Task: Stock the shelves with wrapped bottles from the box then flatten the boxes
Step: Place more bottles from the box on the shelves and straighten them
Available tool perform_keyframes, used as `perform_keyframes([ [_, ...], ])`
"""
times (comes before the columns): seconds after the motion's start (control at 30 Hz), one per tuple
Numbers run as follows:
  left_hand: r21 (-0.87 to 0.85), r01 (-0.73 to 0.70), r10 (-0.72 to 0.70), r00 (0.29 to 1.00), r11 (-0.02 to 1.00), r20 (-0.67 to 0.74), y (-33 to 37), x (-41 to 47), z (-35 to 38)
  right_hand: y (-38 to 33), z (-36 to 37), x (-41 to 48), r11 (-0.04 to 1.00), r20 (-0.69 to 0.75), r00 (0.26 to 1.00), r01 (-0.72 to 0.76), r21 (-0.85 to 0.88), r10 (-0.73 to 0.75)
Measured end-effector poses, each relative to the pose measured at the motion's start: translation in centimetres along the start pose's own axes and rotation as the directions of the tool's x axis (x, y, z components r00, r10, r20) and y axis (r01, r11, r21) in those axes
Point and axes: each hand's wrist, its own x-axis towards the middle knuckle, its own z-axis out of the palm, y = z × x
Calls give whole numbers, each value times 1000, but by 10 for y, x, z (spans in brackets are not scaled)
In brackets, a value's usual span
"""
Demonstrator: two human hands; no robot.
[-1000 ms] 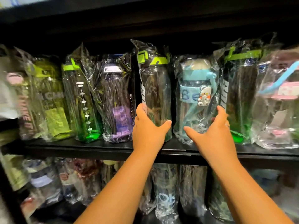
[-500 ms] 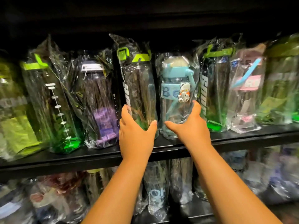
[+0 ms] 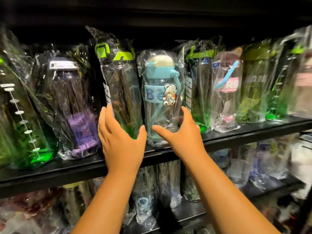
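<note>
Upright on the black shelf [image 3: 67,173], mid-row: the blue bear bottle [image 3: 158,98], sealed in a loose clear wrap. Right hand [image 3: 184,135] cupped round its lower right flank, thumb across the front near the base, fingers curled in beside the green-based bottle [image 3: 197,92] just right of it. Left hand [image 3: 121,144] spread flat, fingers straight, against the dark lime-lidded bottle [image 3: 121,92] touching the bear bottle's left side. Hands apart, thumbs close together before the bear bottle's base.

Probably light: clear plastic, seemingly empty. Stiff in the body, but dressed in slick, crinkly wrap, apt to slide over the bottle under the fingers. Best taken low and round the body, squeezing wrap and bottle together; never by the loose plastic bunched above the cap, nor by the thin blue strap. Tall and narrow, so easily tipped into its neighbours; worth steadying the bottle on its left while nudging.

Firmness of the right hand's hold: hard to judge. Rear of the shelf behind the bear bottle lost in the dark; a second row there impossible to confirm. Far left and far right of it, smeared by blur. Below it, more wrapped bottles [image 3: 143,200], dim and indistinct. No box anywhere in view.
</note>
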Motion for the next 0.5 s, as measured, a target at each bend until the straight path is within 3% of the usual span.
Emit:
perform_keyframes([
  [0.17,-169,-216,203,975,962,-91,18,-25,-1,38,-44,-3,994,-191,975,110,-17,-112],
  [0.23,-261,-280,282,959,924,-33,40,-36,8,57,-69,7,990,-286,948,118,-80,-136],
  [0.3,-360,-253,290,956,898,51,68,-46,27,73,-93,24,982,-332,932,99,-158,-148],
  [0.4,-356,-137,195,971,924,135,102,-58,70,88,-121,46,955,-209,971,53,-291,-117],
  [0.5,-215,-82,116,982,973,150,117,-61,113,98,-139,65,939,-72,994,57,-339,-86],
])
